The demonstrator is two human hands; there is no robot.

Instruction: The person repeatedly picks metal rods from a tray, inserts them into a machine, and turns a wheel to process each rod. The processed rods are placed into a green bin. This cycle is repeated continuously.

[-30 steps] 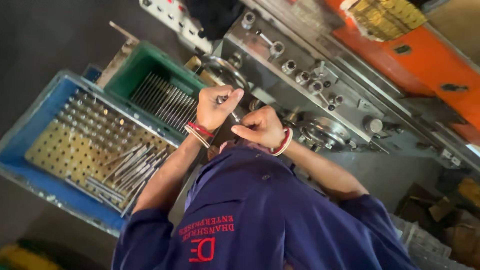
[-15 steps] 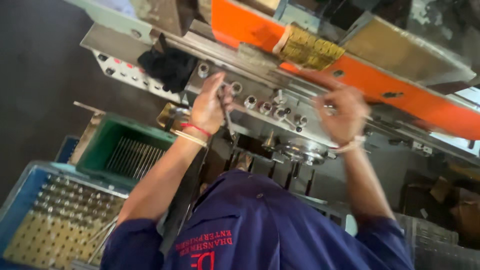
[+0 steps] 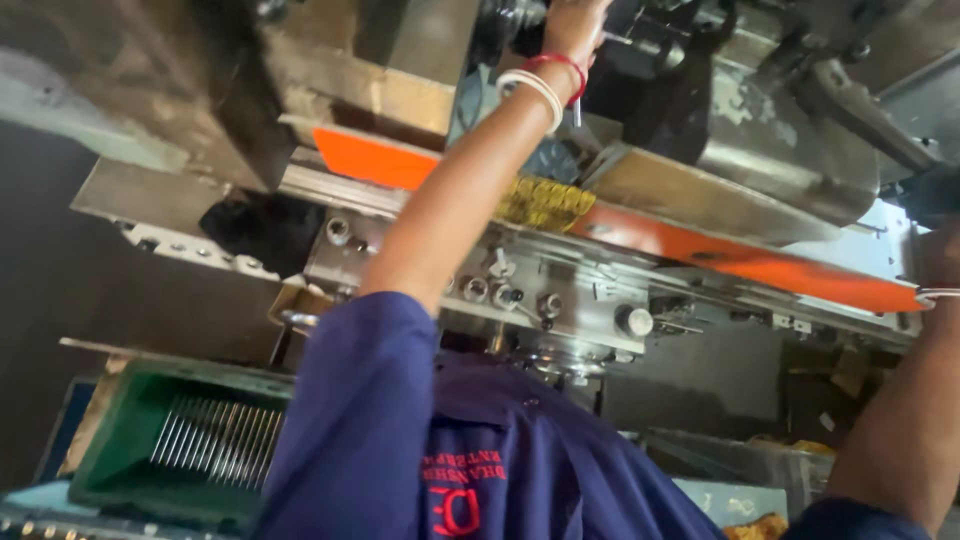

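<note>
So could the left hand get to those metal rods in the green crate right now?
Probably not without pulling back: the left hand is stretched up into the machine, while the metal rods lie low in the green crate.

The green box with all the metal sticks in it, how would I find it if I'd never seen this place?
Start at the big grey machine with the orange strip across it, then look down toward the bottom left corner. There sits the green box, open on top. It is the only green thing there, and a neat row of thin silvery rods lies inside it.

Navy sleeves (image 3: 360,420), red-white wristbands (image 3: 545,85)
</note>
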